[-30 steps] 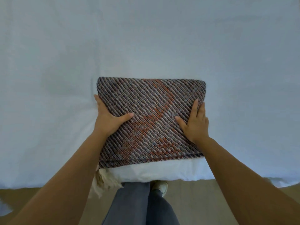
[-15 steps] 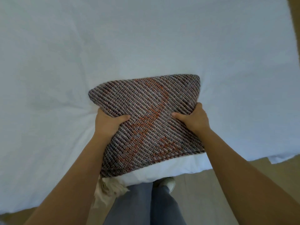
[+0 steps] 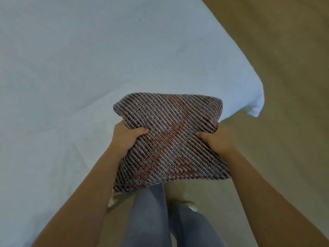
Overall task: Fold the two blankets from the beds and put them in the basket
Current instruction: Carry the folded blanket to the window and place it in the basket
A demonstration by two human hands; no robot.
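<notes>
Your left hand and right hand clamped on opposite sides of the folded woven blanket, thumbs on top, white bed left of your hands, tan floor right

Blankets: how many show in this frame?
1. The folded blanket is gripped at its sides by the left hand and right hand, over the edge of the bed. A second one may lie outside the view.
</notes>
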